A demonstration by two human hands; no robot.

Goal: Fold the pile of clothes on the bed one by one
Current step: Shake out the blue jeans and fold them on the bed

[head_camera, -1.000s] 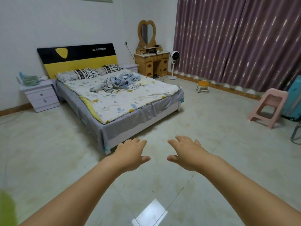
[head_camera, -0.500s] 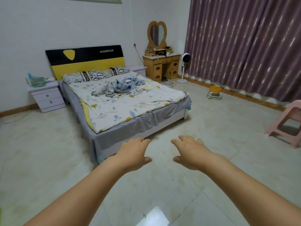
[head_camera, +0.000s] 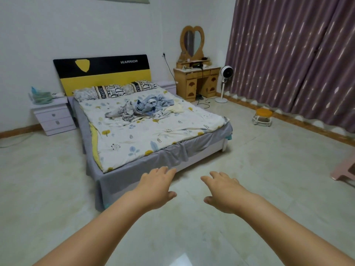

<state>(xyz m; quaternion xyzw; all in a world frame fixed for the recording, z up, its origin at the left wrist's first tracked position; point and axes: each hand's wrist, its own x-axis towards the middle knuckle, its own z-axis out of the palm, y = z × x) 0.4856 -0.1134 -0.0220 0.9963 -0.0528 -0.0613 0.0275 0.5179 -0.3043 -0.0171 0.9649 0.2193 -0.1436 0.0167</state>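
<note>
Two bare hands reach forward over the tiled floor in the head view, palms down, fingers loosely spread and holding nothing: the left hand (head_camera: 156, 188) in front of the near corner of the bed (head_camera: 134, 169), the right hand (head_camera: 223, 191) over open floor to the right of that corner. Neither touches anything.

Well ahead of both hands, the pile of clothes (head_camera: 142, 107) lies on the floral quilt (head_camera: 146, 137) toward the far end of the bed, just short of the pillows (head_camera: 115, 91) and the yellow-and-black headboard (head_camera: 103, 72). It is a crumpled heap of grey and blue garments with a pale piece at its right edge, sprawled across the width of the mattress rather than along it.

From the hands the pile sits forward and slightly left, with most of the quilt between. The left hand looks the nearer of the two. My judgement is that no garment has been folded yet, and that reaching the pile calls for walking up along a side of the bed, since from the foot it seems out of arm's reach.
</note>
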